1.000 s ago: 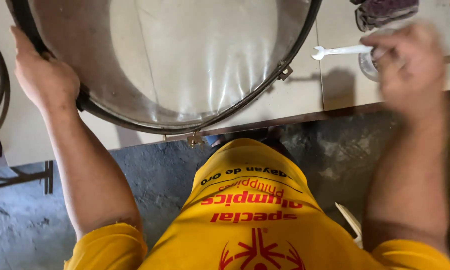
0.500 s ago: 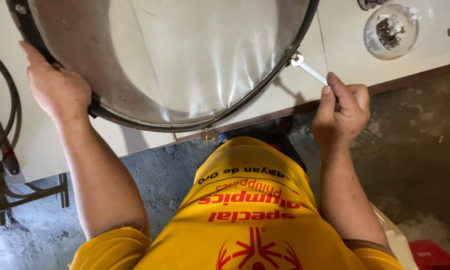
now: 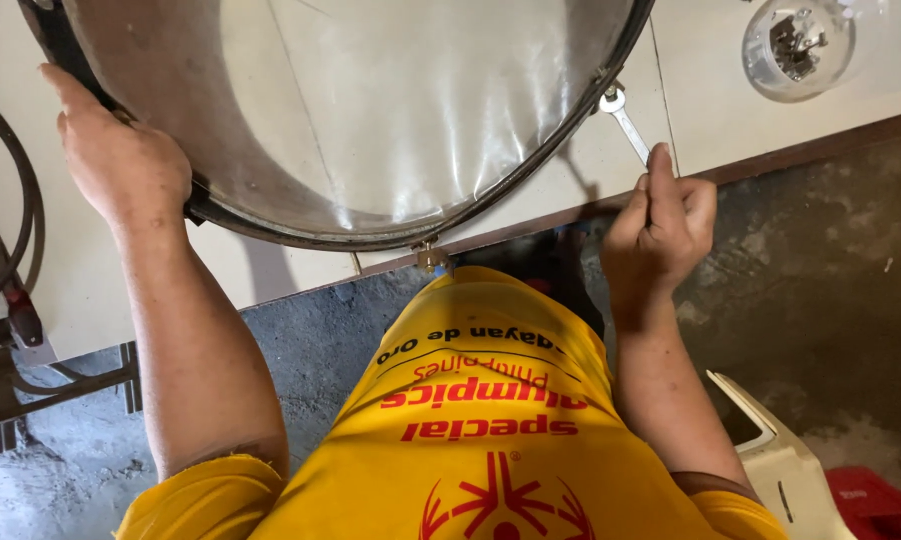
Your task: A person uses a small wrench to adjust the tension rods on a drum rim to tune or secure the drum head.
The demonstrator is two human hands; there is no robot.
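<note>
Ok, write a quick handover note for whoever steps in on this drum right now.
Left hand: gripping the drum at its dark rim, steadying it on the pale worktop.
Right hand: closed around a small wrench, its head at a tension lug on the drum's rim.
Another lug hangs over the worktop's edge.
Done: wrench at the lug.
Left: cannot tell how tight any lug is; check each.

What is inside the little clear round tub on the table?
The clear tub holds small dark metal bits, maybe screws or bolts. They are too small to tell apart, and whatever lies beneath them is hidden.
</note>
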